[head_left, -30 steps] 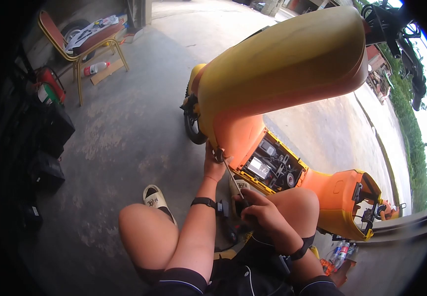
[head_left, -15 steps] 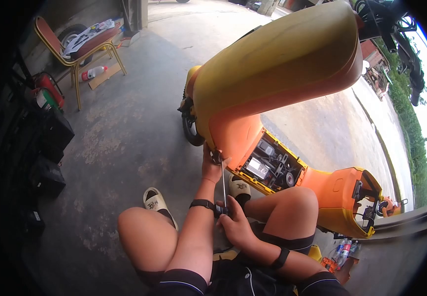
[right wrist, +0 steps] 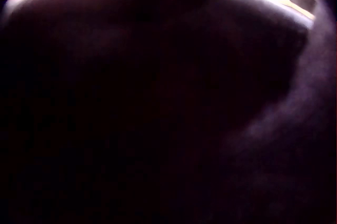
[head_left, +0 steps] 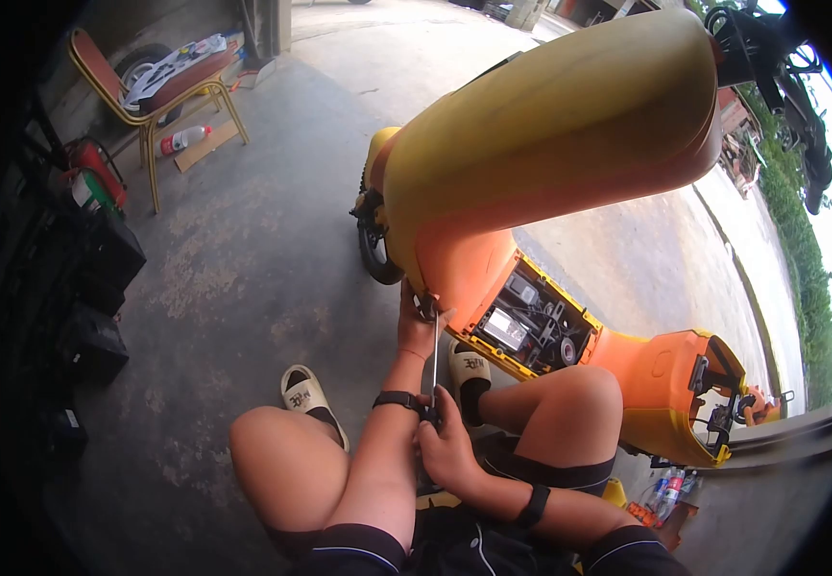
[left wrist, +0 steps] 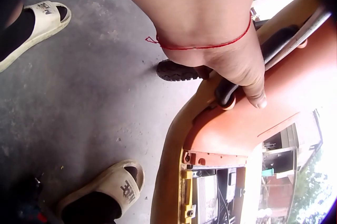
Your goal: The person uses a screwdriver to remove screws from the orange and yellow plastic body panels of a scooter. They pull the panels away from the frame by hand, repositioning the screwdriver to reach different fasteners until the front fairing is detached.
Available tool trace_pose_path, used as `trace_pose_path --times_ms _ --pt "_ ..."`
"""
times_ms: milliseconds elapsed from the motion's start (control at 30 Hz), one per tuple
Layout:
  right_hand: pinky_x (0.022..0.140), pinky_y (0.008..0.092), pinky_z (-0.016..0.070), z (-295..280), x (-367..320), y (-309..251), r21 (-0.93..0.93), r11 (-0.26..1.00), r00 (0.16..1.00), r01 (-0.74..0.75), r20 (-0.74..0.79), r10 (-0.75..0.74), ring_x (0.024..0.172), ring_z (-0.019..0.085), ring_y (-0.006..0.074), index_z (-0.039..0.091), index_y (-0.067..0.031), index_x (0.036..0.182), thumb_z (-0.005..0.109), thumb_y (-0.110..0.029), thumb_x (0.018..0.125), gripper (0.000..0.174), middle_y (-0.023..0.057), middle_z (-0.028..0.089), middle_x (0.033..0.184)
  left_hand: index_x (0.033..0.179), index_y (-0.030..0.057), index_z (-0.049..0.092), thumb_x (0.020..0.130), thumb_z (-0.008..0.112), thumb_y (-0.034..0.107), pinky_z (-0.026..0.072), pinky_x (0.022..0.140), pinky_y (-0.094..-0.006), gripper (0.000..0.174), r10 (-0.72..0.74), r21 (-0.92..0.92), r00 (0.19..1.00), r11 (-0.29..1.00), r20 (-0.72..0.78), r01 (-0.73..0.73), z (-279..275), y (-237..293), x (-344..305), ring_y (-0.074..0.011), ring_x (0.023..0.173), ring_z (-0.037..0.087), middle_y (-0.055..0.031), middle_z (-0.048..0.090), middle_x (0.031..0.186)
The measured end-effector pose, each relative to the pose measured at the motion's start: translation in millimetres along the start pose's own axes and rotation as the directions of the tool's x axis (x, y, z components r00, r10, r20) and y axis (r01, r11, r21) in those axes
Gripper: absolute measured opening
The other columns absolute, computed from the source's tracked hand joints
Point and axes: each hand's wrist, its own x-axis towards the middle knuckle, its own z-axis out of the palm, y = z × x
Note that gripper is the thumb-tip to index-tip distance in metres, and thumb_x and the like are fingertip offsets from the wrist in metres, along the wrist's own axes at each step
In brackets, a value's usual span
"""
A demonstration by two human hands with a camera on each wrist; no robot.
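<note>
My left hand (head_left: 416, 326) is at the lower side of the orange-and-yellow scooter body (head_left: 454, 264), around a small black part (head_left: 426, 306). In the left wrist view, the thumb of my left hand (left wrist: 231, 66) lies beside that black part (left wrist: 226, 93) against the orange panel; its other fingers are hidden. My right hand (head_left: 446, 451) grips the dark handle of a tool, near my left wrist. The tool's thin metal shaft (head_left: 436, 355) runs up to the black part. The right wrist view is almost wholly dark.
An uncovered bay (head_left: 531, 322) in the scooter shows electrical parts. My knees and sandals (head_left: 306, 394) are below and beside the arms. A chair (head_left: 161, 86), a bottle (head_left: 183, 141) and black boxes (head_left: 94, 336) stand or lie at left; more bottles (head_left: 669, 488) are at lower right.
My right hand has moved left and down, close to my left wrist, and the tool's shaft has swung from slanting to nearly upright in view. My left hand stays at the black part.
</note>
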Motion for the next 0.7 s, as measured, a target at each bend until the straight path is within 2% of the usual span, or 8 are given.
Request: trace_pose_path --times_ms 100,233,300,333,400,500,600,700 --pt "0.073 0.0272 0.0506 3 5 24 -0.134 0.985 0.993 0.112 -0.033 -0.117 0.079 0.058 0.0120 0.020 0.0038 0.150 0.046 -0.002 0.093 0.063 0.0110 0.052 0.132 0.148 0.0028 0.028 0.067 0.087 0.018 0.0478 0.099 -0.0371 0.101 -0.035 -0.034 0.999 0.999 -0.007 0.035 1 6 -1 -0.0309 0.118 0.056 -0.0168 0.053 0.133" --pt "0.075 0.0317 0.0510 7 5 27 -0.181 0.973 0.985 0.141 -0.070 -0.155 0.082 0.060 0.0160 0.029 0.0029 0.146 0.046 -0.004 0.091 0.058 0.0160 0.054 0.126 0.147 0.0049 0.030 0.065 0.088 0.019 0.0498 0.096 -0.0372 0.102 -0.050 0.024 0.997 0.998 -0.057 0.052 4 -3 -6 -0.0305 0.115 0.059 -0.0161 0.057 0.129" --pt "0.073 0.0302 0.0508 8 -1 0 -0.099 0.995 0.998 0.012 -0.068 -0.018 0.080 0.060 0.0146 0.029 0.0010 0.147 0.046 -0.004 0.091 0.058 0.0148 0.057 0.122 0.147 0.0069 0.032 0.064 0.089 0.020 0.0512 0.093 -0.0378 0.102 -0.076 -0.021 0.995 0.997 -0.062 0.075 3 2 -5 -0.0314 0.112 0.061 -0.0155 0.059 0.126" --pt "0.073 0.0302 0.0508 8 -1 -3 -0.100 0.995 0.998 0.017 -0.062 -0.023 0.080 0.060 0.0146 0.029 0.0010 0.147 0.046 -0.004 0.091 0.058 0.0148 0.057 0.122 0.147 0.0082 0.032 0.064 0.090 0.021 0.0526 0.090 -0.0387 0.102 -0.077 0.000 0.994 0.997 -0.081 0.077 4 2 -6 -0.0321 0.108 0.063 -0.0145 0.061 0.124" --pt "0.070 0.0285 0.0504 5 -2 -4 -0.054 0.990 0.991 -0.127 -0.042 0.125 0.076 0.059 0.0128 0.031 0.0002 0.147 0.046 -0.004 0.092 0.057 0.0134 0.059 0.117 0.147 0.0083 0.032 0.063 0.090 0.021 0.0530 0.089 -0.0392 0.103 -0.108 0.031 0.990 0.993 -0.088 0.111 3 4 -7 -0.0325 0.107 0.064 -0.0143 0.062 0.124" --pt "0.068 0.0271 0.0500 2 0 10 0.015 0.992 0.992 -0.123 0.002 0.123 0.075 0.058 0.0110 0.032 0.0010 0.147 0.046 -0.004 0.092 0.057 0.0124 0.060 0.115 0.147 0.0099 0.033 0.063 0.091 0.023 0.0539 0.087 -0.0402 0.103 -0.101 0.076 0.987 0.991 -0.124 0.110 3 3 -9 -0.0329 0.106 0.065 -0.0142 0.063 0.123" --pt "0.070 0.0274 0.0503 6 -1 17 0.015 0.999 0.998 -0.028 -0.051 0.029 0.076 0.059 0.0111 0.032 0.0016 0.148 0.046 -0.003 0.092 0.058 0.0131 0.059 0.121 0.147 0.0116 0.034 0.063 0.090 0.023 0.0539 0.087 -0.0401 0.102 -0.165 0.030 0.982 0.985 -0.091 0.169 2 5 -9 -0.0331 0.106 0.065 -0.0139 0.063 0.124" --pt "0.071 0.0274 0.0506 9 1 32 -0.077 0.995 0.993 0.069 -0.085 -0.076 0.078 0.059 0.0111 0.028 0.0025 0.150 0.046 -0.002 0.092 0.060 0.0137 0.057 0.129 0.147 0.0130 0.034 0.063 0.090 0.023 0.0540 0.088 -0.0403 0.101 -0.075 0.042 0.990 0.996 -0.116 0.080 -1 14 -10 -0.0331 0.106 0.065 -0.0135 0.063 0.124"
